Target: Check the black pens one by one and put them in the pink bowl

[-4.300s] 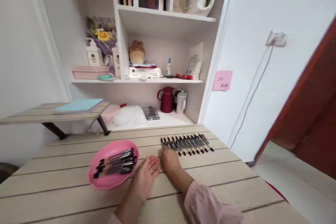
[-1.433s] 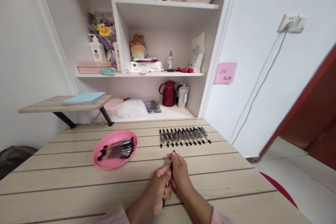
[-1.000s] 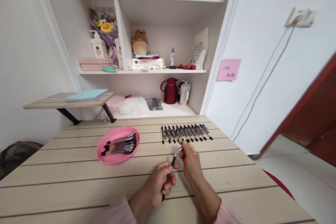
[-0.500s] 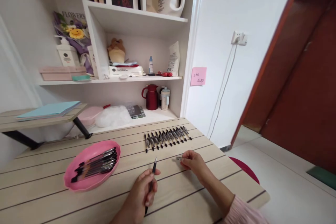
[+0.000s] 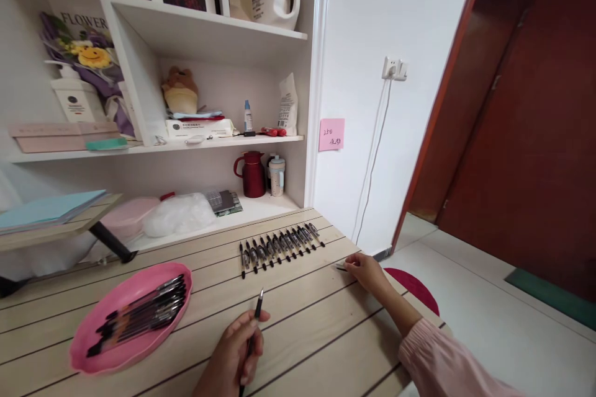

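My left hand (image 5: 235, 355) is closed round an uncapped black pen (image 5: 254, 317), tip pointing up and away, near the table's front edge. My right hand (image 5: 367, 270) reaches to the right part of the table and pinches a small pen cap (image 5: 339, 267) against the tabletop. Beyond the hands lies a neat row of capped black pens (image 5: 277, 245). A pink bowl (image 5: 100, 347) at the left holds several more black pens (image 5: 142, 315).
The wooden slatted table (image 5: 195, 316) ends close to my right hand. Behind it stand white shelves with a red jug (image 5: 252, 174), a plastic bag (image 5: 179, 213) and bottles. A side table with a blue book (image 5: 44, 208) is at left. A dark red door (image 5: 526, 124) is at right.
The hands pulled cap and pen apart. My right hand carried the cap away to the right and down onto the table; my left hand stayed with the pen. The view swung right.
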